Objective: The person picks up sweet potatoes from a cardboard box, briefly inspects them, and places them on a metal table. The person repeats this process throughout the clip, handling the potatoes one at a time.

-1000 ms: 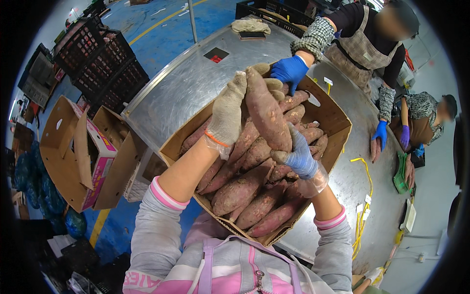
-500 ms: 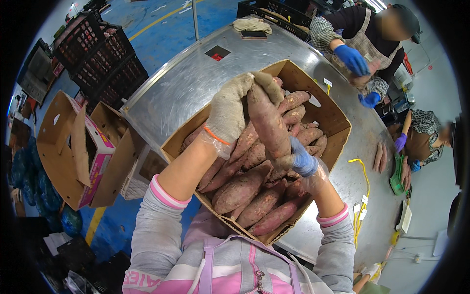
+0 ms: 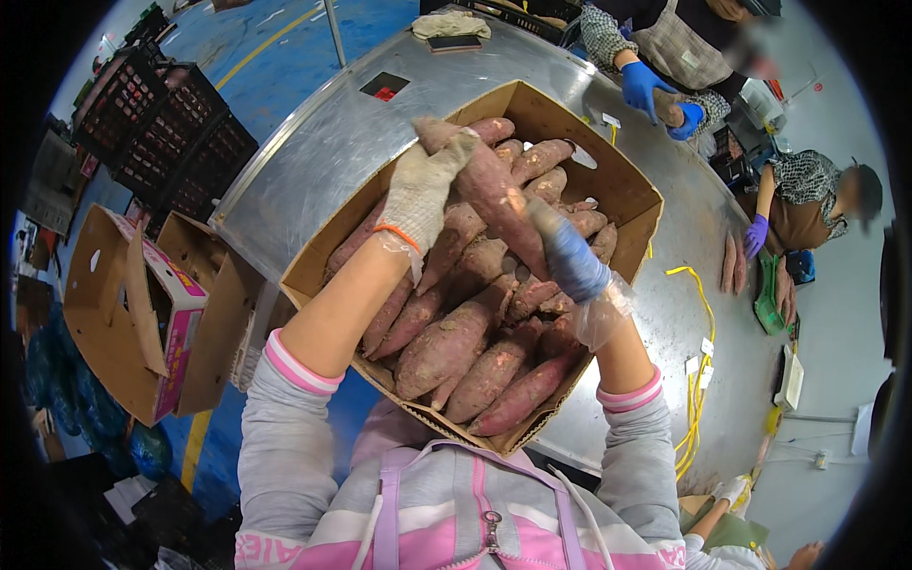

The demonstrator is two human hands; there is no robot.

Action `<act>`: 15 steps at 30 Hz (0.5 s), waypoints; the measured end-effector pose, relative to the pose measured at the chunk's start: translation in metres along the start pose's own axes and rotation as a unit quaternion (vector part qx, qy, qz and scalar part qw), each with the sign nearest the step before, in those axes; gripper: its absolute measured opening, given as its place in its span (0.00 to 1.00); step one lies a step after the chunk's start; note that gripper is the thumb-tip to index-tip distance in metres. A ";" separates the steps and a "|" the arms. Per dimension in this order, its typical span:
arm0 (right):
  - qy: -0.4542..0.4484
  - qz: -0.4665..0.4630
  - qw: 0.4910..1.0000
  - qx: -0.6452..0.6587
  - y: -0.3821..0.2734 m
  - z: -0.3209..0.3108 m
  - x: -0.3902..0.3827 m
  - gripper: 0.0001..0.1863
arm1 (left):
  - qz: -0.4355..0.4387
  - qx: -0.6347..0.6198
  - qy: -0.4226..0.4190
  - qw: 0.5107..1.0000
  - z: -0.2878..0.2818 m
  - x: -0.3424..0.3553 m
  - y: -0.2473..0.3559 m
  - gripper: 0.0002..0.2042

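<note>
Left hand (image 3: 423,195), right hand (image 3: 573,261) — gripping one sweet potato (image 3: 494,190), over box (image 3: 622,180)

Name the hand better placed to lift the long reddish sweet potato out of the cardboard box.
Left. The left hand wraps the long reddish sweet potato near its upper end; the right hand only touches its lower end.

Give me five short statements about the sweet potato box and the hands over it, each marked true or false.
1. Both hands hold one long sweet potato above the cardboard box. True.
2. The left hand is bare. False: it wears a pale knit glove.
3. The right hand wears a blue glove. True.
4. The box is nearly empty. False: it is full of sweet potatoes.
5. The box sits on a wooden table. False: on a shiny metal table.
</note>
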State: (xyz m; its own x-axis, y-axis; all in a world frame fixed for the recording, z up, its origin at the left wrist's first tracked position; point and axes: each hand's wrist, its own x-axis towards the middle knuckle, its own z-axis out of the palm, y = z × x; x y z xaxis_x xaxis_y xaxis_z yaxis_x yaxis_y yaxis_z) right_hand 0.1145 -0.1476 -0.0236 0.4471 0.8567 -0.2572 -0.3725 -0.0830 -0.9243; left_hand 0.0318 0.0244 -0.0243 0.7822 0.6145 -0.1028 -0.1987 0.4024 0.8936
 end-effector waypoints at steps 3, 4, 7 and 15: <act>0.037 -0.070 0.960 -0.267 0.017 -0.017 0.001 0.41 | -0.005 -0.038 -0.031 0.999 0.001 -0.007 0.000 0.20; 0.048 -0.116 0.944 -0.304 0.022 -0.023 0.003 0.42 | -0.010 -0.046 -0.044 0.998 0.001 -0.007 -0.001 0.21; 0.090 -0.206 0.892 -0.393 0.022 -0.030 -0.002 0.42 | 0.072 0.075 -0.102 0.989 0.002 -0.005 -0.007 0.28; 0.075 -0.170 0.978 -0.098 -0.019 -0.047 -0.014 0.27 | 0.076 0.356 -0.187 0.912 0.021 -0.026 -0.030 0.26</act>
State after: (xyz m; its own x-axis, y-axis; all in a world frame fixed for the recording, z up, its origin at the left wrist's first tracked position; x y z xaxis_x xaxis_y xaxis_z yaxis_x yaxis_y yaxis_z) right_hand 0.1536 -0.1818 -0.0160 0.6377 0.7686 0.0503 -0.0247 0.0857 -0.9960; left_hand 0.0304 -0.0179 -0.0392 0.9510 0.2977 0.0830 0.0083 -0.2932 0.9560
